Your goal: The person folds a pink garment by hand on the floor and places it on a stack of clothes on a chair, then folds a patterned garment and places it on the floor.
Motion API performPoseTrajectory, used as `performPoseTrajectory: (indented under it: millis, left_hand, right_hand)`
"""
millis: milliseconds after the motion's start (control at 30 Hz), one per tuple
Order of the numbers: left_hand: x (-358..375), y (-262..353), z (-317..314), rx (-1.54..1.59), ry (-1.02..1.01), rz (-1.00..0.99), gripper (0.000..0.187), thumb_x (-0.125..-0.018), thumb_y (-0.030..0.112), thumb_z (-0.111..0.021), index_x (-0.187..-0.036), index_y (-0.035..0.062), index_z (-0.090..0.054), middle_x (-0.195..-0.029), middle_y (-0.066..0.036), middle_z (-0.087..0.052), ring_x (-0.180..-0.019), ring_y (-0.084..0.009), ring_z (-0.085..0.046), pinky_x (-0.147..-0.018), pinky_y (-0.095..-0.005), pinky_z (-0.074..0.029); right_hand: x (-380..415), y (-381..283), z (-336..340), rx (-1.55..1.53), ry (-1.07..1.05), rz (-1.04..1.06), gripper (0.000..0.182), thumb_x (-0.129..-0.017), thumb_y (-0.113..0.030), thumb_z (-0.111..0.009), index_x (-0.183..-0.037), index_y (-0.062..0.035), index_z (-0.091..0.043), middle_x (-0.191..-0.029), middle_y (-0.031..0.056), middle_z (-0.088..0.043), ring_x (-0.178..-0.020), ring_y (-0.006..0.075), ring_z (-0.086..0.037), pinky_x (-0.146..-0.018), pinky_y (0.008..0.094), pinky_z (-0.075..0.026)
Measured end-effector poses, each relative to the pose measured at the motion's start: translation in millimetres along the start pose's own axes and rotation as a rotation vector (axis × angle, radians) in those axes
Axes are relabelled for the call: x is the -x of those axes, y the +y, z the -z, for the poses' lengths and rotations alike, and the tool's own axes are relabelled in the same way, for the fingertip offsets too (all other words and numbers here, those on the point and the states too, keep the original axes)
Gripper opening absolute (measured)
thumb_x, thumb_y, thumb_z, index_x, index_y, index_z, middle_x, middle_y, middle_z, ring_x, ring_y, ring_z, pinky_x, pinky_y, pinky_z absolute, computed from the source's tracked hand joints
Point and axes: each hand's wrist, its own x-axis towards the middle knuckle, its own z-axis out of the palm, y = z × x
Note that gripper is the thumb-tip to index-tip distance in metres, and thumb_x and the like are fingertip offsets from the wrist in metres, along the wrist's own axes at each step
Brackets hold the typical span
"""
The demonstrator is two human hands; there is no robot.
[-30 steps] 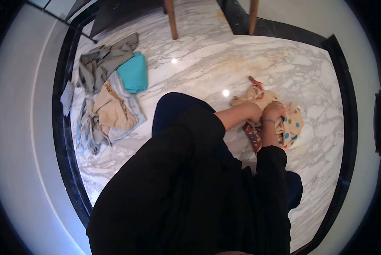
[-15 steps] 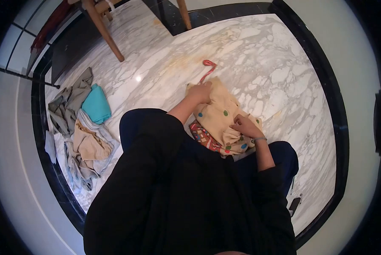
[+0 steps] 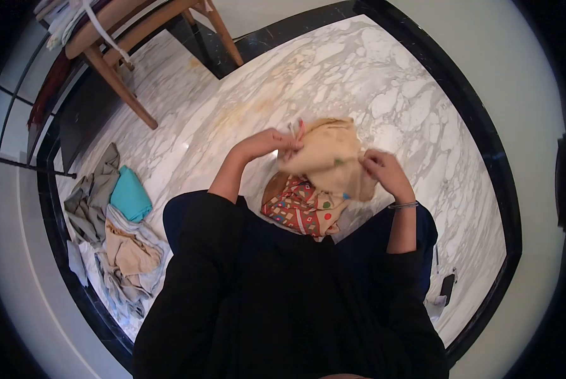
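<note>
A cream cloth garment (image 3: 327, 148) with coloured dots is held up between my two hands, blurred by motion. My left hand (image 3: 280, 144) pinches its left edge, where a bit of red cord (image 3: 301, 129) shows. On the opposite edge, the fingers of my right hand (image 3: 386, 173) are closed on the fabric. Just below, close to my crossed legs, lies a red-brown cloth (image 3: 292, 205) with a geometric print. The raised garment hides part of it.
To the left on the marble floor (image 3: 333, 69) lie a grey-green cloth (image 3: 93, 196), a folded turquoise cloth (image 3: 131, 194) and a beige cloth (image 3: 128, 249). A wooden chair (image 3: 122, 88) stands at the upper left. A small black object (image 3: 447, 288) lies by my right knee.
Both hands have lifted the cream garment and moved apart, the left to its left edge. More of the red-brown printed cloth is uncovered. The red cord no longer lies stretched out on the floor.
</note>
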Motion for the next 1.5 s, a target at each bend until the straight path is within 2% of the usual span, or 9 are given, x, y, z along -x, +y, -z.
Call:
performPoseTrajectory:
  millis: [133,267,400,633,733,833,1033,1133,1500]
  left_hand:
    - [-4.5,-44.3,-14.7,-0.755,-0.074,0.486,0.053,-0.069,0.056,-0.072,-0.089,0.0066,-0.072,-0.093,-0.016,-0.070,-0.089,-0.0310,-0.066,-0.078,-0.0407,-0.050]
    - [-5.4,-61.3,-26.7,-0.615,0.025,0.422,0.060,-0.065,0.049,-0.076,-0.104,0.0050,-0.066,-0.098,-0.017,-0.069,-0.090,-0.0303,-0.066,-0.078,-0.0395,-0.051]
    - [-21.7,-61.1,-45.0,-0.601,-0.272,0.472,0.056,-0.073,0.038,-0.073,-0.116,0.0042,-0.058,-0.104,-0.017,-0.067,-0.096,-0.0306,-0.064,-0.081,-0.0382,-0.049]
    - [-24.3,-42.1,-46.1,-0.378,0.109,0.267,0.048,-0.075,0.031,-0.073,-0.113,0.0083,-0.057,-0.099,-0.017,-0.068,-0.090,-0.0289,-0.065,-0.077,-0.0380,-0.049]
    - [-24.3,-22.8,-45.2,-0.218,0.305,0.218,0.045,-0.076,0.033,-0.072,-0.110,0.0081,-0.057,-0.095,-0.017,-0.067,-0.090,-0.0334,-0.065,-0.079,-0.0395,-0.050]
    - [-22.9,-2.7,-39.3,-0.093,0.326,0.286,0.038,-0.076,0.024,-0.069,-0.110,0.0088,-0.057,-0.097,-0.016,-0.066,-0.097,-0.0312,-0.063,-0.082,-0.0361,-0.050]
    - [-23.7,18.8,-54.3,-0.753,0.498,-0.561,0.033,-0.072,0.009,-0.060,-0.105,0.0117,-0.063,-0.123,-0.009,-0.056,-0.117,-0.0253,-0.049,-0.096,-0.0429,-0.041]
    - [-12.6,38.5,-79.8,-0.645,0.429,-0.672,0.026,-0.074,0.013,-0.063,-0.100,0.0095,-0.064,-0.120,-0.007,-0.055,-0.114,-0.0268,-0.049,-0.095,-0.0465,-0.039]
    - [65.5,110.2,-123.7,-0.435,0.171,-0.580,0.023,-0.077,0.017,-0.066,-0.094,0.0062,-0.058,-0.093,-0.009,-0.056,-0.089,-0.0266,-0.056,-0.080,-0.0361,-0.043]
  right_hand:
    - [10.7,32.5,-26.3,0.235,-0.335,-0.315,0.027,-0.084,-0.029,-0.062,-0.083,-0.0016,-0.061,-0.076,0.0141,-0.065,-0.075,0.0271,-0.065,-0.066,0.0384,-0.048]
    - [3.3,29.2,-53.8,0.375,-0.153,-0.044,0.028,-0.082,-0.029,-0.064,-0.084,-0.0013,-0.061,-0.078,0.0159,-0.066,-0.078,0.0325,-0.064,-0.067,0.0415,-0.049]
    - [-13.5,4.7,-87.5,0.135,0.026,0.107,0.033,-0.079,-0.030,-0.067,-0.093,-0.0019,-0.060,-0.087,0.0179,-0.064,-0.085,0.0336,-0.063,-0.073,0.0415,-0.048]
    - [-27.4,42.1,-145.7,0.364,0.038,0.332,0.044,-0.077,-0.033,-0.071,-0.105,-0.0010,-0.061,-0.089,0.0166,-0.064,-0.084,0.0309,-0.062,-0.073,0.0385,-0.048]
    - [-38.1,33.4,-122.6,-0.036,-0.239,-0.004,0.043,-0.076,-0.035,-0.072,-0.097,0.0020,-0.064,-0.081,0.0137,-0.065,-0.073,0.0244,-0.061,-0.071,0.0346,-0.048]
    - [-33.8,40.3,-115.0,-0.154,-0.022,0.008,0.035,-0.079,-0.029,-0.072,-0.095,0.0023,-0.067,-0.075,0.0110,-0.065,-0.066,0.0176,-0.059,-0.067,0.0303,-0.046]
    - [9.1,-25.0,-56.1,-0.316,0.357,0.315,0.022,-0.086,-0.010,-0.065,-0.106,-0.0005,-0.067,-0.081,0.0097,-0.067,-0.076,0.0112,-0.059,-0.068,0.0236,-0.045]
    - [44.4,-49.0,-23.2,0.023,0.506,0.472,0.021,-0.084,-0.004,-0.062,-0.105,-0.0034,-0.069,-0.089,0.0084,-0.068,-0.080,0.0177,-0.062,-0.085,0.0321,-0.046]
    - [204.0,-83.2,99.9,0.343,1.462,0.915,0.021,-0.081,-0.004,-0.056,-0.101,0.0017,-0.062,-0.088,0.0157,-0.066,-0.085,0.0298,-0.061,-0.086,0.0477,-0.047]
